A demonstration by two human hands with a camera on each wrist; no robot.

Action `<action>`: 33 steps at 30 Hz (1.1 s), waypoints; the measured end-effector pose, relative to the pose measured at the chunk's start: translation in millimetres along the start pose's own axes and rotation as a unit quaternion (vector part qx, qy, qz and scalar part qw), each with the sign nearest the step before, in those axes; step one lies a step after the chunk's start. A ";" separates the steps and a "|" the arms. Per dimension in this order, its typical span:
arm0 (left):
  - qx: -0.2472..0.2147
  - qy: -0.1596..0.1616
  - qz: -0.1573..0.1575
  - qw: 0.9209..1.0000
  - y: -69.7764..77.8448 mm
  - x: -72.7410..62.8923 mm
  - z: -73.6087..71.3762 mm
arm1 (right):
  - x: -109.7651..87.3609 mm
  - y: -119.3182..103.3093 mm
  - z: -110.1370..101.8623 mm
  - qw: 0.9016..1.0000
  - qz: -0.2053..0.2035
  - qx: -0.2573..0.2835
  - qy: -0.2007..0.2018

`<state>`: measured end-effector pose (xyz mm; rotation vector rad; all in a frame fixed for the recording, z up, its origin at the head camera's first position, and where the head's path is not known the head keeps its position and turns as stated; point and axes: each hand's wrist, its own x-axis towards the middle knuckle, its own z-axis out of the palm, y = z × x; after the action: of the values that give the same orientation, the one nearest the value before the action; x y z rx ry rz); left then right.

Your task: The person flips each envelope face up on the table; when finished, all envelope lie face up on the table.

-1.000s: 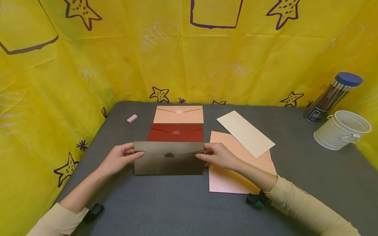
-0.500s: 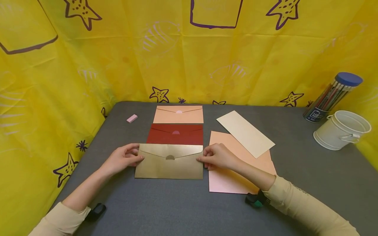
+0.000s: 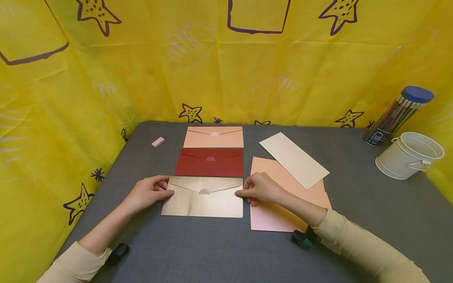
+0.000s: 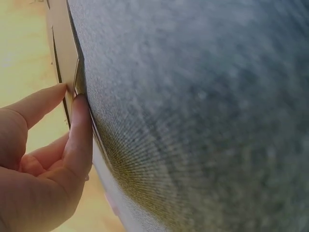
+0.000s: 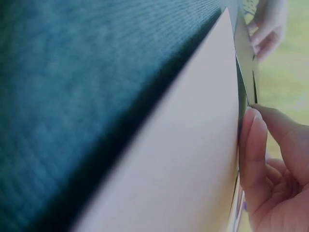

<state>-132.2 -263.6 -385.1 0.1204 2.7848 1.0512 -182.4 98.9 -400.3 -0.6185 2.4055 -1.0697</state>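
Envelope (image 3: 201,204) gleams smooth pale gold, its short sides pinched by the left hand (image 3: 148,193) and right hand (image 3: 263,189).

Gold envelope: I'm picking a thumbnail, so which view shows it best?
The head view: the gold envelope shows nearly whole, flap visible, held between left hand and right hand. Both wrist views show only a narrow slanted strip of it.

Yellow cloth (image 3: 233,74) round a table (image 3: 205,247) shows a screened-off workspace.

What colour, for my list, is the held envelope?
The envelope is pale gold, clearest in head view.
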 end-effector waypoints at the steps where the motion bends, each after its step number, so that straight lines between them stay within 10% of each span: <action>1: 0.004 0.000 0.000 1.000 0.5 0.2 0.3 | -0.1 -0.1 0.1 1.000 0.001 -0.002 0.000; 33: 0.082 0.017 0.038 0.996 14.5 -0.4 9.3 | 0.8 1.3 -1.0 0.999 0.035 0.008 -0.003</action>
<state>-129.9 -246.8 -382.4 0.2324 2.9164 0.8472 -183.9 99.8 -400.8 -0.5284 2.3921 -1.0565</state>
